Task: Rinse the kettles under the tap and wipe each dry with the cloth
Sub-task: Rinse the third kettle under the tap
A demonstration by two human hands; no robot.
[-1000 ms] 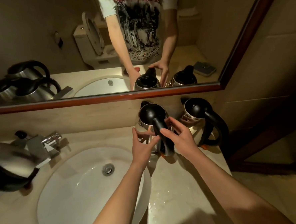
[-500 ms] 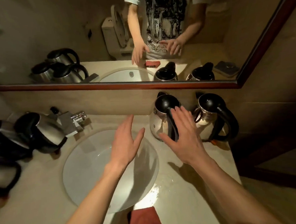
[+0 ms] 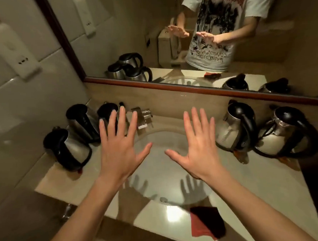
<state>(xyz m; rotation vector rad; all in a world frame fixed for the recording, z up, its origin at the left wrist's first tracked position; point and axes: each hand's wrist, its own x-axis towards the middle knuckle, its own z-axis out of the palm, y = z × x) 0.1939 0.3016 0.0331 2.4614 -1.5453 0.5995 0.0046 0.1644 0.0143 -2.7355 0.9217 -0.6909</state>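
Your left hand (image 3: 119, 150) and right hand (image 3: 199, 145) hover spread flat and empty above the white oval sink (image 3: 157, 169). A dark red folded cloth (image 3: 207, 222) lies on its near rim.

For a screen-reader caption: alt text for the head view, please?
Both hands, left hand and right hand, hover open and empty over the sink. Three kettles stand left of it, two right; a red cloth lies at the front.

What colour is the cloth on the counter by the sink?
Dark red; the cloth shows best in the head view, at the sink's near edge.
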